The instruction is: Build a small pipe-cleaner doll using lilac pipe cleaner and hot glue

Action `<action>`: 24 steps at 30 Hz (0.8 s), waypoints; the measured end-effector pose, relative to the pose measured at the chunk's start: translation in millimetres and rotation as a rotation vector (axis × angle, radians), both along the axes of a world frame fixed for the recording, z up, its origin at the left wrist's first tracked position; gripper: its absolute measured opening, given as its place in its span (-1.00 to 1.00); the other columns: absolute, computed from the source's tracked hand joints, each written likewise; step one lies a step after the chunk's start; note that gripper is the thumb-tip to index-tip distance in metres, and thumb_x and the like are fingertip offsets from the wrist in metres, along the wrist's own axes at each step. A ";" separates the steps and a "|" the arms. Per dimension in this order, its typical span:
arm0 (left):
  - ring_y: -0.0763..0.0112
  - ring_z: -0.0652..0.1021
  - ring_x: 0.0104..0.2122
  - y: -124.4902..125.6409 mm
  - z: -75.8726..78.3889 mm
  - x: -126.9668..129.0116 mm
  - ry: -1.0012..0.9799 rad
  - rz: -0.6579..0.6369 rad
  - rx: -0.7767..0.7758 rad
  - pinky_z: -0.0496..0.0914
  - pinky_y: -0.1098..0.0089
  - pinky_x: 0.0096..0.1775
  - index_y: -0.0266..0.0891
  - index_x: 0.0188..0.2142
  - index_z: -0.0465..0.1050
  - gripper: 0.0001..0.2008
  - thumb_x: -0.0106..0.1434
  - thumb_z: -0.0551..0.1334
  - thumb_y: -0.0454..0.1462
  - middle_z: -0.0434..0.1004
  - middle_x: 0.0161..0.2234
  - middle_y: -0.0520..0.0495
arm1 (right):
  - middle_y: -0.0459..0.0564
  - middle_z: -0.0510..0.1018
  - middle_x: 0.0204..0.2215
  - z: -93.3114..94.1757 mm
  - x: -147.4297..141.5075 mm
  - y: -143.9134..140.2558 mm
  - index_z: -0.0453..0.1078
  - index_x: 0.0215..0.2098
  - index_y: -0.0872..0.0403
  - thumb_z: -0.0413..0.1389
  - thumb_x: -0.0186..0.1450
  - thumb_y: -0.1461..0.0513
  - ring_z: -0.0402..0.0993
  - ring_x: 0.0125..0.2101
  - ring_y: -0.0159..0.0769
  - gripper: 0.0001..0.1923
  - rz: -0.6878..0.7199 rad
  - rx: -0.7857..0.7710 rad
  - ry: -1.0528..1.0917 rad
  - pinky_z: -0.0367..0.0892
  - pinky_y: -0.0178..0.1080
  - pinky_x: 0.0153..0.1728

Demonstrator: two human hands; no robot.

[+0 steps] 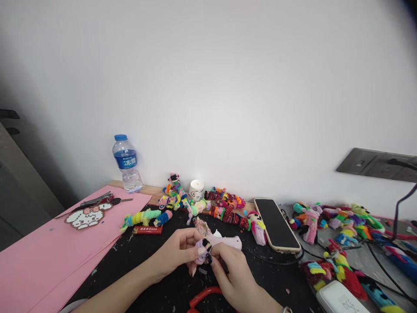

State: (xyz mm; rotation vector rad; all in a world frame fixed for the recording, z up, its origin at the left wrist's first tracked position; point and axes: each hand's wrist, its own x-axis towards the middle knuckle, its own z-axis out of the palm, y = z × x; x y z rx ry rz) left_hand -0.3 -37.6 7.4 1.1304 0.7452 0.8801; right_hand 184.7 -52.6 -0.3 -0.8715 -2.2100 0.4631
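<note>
Black flecked mat; both hands around soft, fuzzy pink doll.

Wall: we saw a plain white wall filling the upper frame | Light: we noted it even and soft, dimmer at far left | Fittings: we found a grey socket panel at right | Furniture: we faced a black-topped table below, a dark cabinet at left edge
</note>
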 end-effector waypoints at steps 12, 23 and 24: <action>0.57 0.40 -0.63 -0.1 0.7 0.7 -0.009 0.026 0.041 0.39 0.50 -0.56 -0.30 -0.43 0.34 -0.72 0.01 0.36 -0.17 0.45 -0.56 0.04 | -0.14 0.33 -0.55 -1.1 -0.2 0.7 0.18 -0.38 0.04 -0.12 0.32 0.32 0.24 -0.55 -0.38 -0.87 -0.007 -0.014 -0.003 0.10 -0.36 -0.51; 0.60 0.40 -0.64 0.1 -0.4 1.9 -0.012 0.030 0.057 0.37 0.51 -0.56 -0.30 -0.43 0.27 -0.70 0.03 0.36 -0.19 0.45 -0.55 0.05 | -0.16 0.30 -0.58 -2.3 0.0 -0.5 0.16 -0.39 0.03 -0.12 0.30 0.33 0.21 -0.58 -0.40 -0.87 -0.004 0.003 0.000 0.06 -0.37 -0.53; 0.60 0.39 -0.64 0.2 -0.3 1.8 -0.012 0.027 0.064 0.37 0.51 -0.56 -0.29 -0.43 0.27 -0.70 0.03 0.36 -0.20 0.45 -0.55 0.06 | -0.16 0.29 -0.58 -2.6 0.0 -0.5 0.15 -0.39 0.03 -0.12 0.30 0.33 0.20 -0.58 -0.40 -0.87 -0.002 0.007 -0.003 0.05 -0.36 -0.53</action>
